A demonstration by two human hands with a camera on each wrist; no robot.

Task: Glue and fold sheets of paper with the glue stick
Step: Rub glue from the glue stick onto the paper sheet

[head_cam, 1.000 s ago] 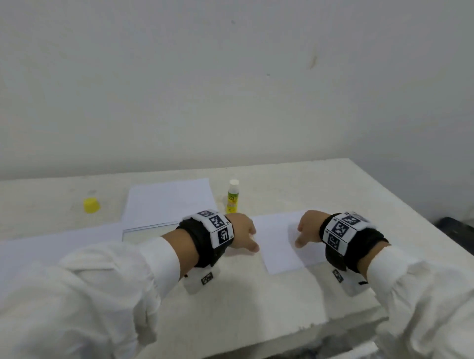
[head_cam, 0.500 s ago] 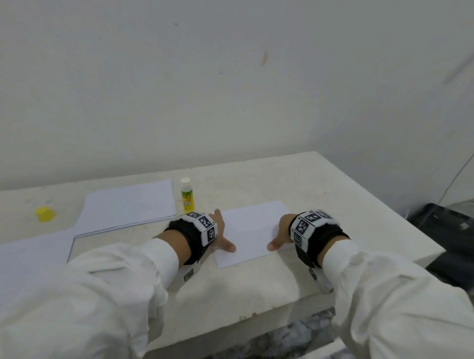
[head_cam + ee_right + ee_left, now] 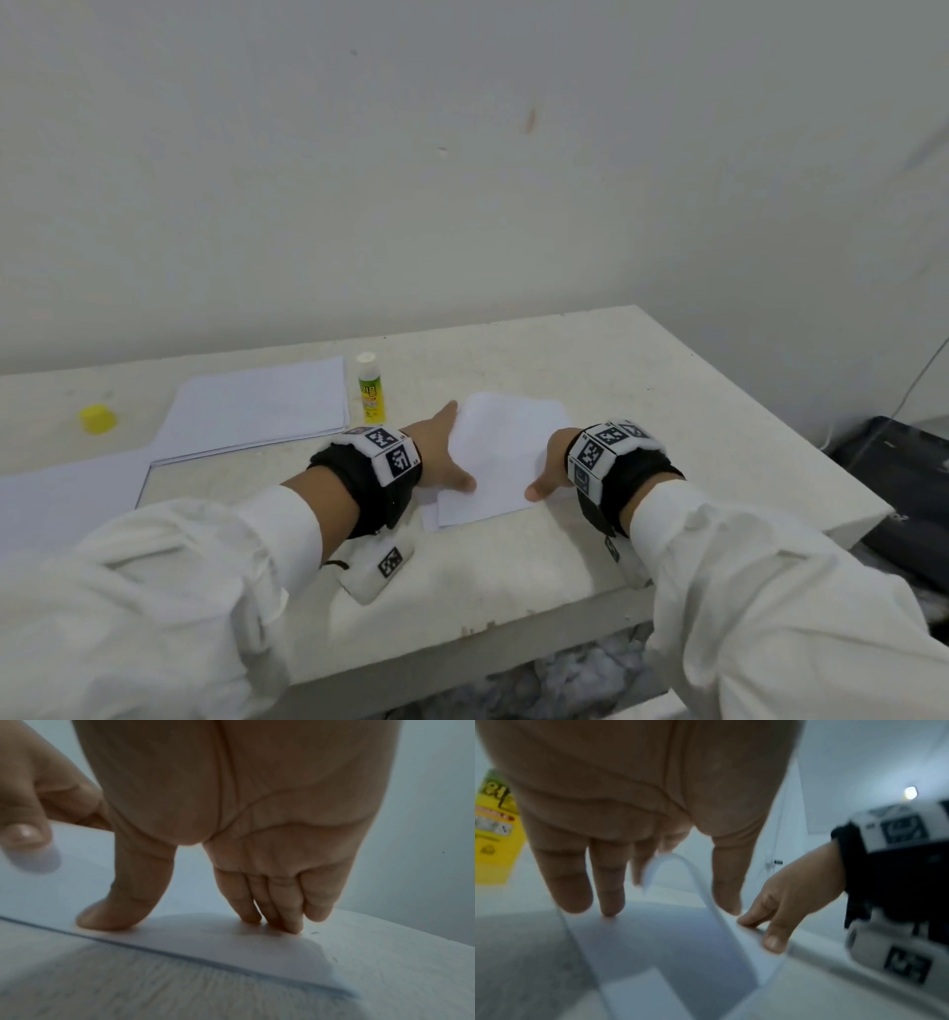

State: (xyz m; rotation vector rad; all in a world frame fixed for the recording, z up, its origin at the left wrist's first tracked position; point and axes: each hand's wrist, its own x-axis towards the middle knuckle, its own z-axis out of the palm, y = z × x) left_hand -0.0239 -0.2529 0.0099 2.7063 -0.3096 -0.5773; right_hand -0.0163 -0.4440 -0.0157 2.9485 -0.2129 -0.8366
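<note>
A white sheet folded over [image 3: 506,452] lies on the table [image 3: 513,565] between my hands, its lower layer peeking out at the near left corner. My left hand [image 3: 445,449] lies along its left edge, fingers [image 3: 608,898] straight on the paper and thumb [image 3: 726,892] on the upper flap; the fold's loop [image 3: 680,866] rises between them. On the right edge my right hand [image 3: 552,462] presses down with index finger [image 3: 123,912] and the other fingertips [image 3: 277,914]. The uncapped glue stick [image 3: 369,390] stands upright just behind my left hand.
A stack of white sheets [image 3: 257,406] lies at the back left, with another sheet [image 3: 67,493] nearer at the far left. The yellow cap [image 3: 97,419] sits by itself at the left. The table's right edge [image 3: 760,411] is close; a dark object [image 3: 904,483] lies beyond it.
Both hands have gone from curled on the sheet to fingers stretched flat over it. My left fingers have reached further along the left edge. The head view has shifted.
</note>
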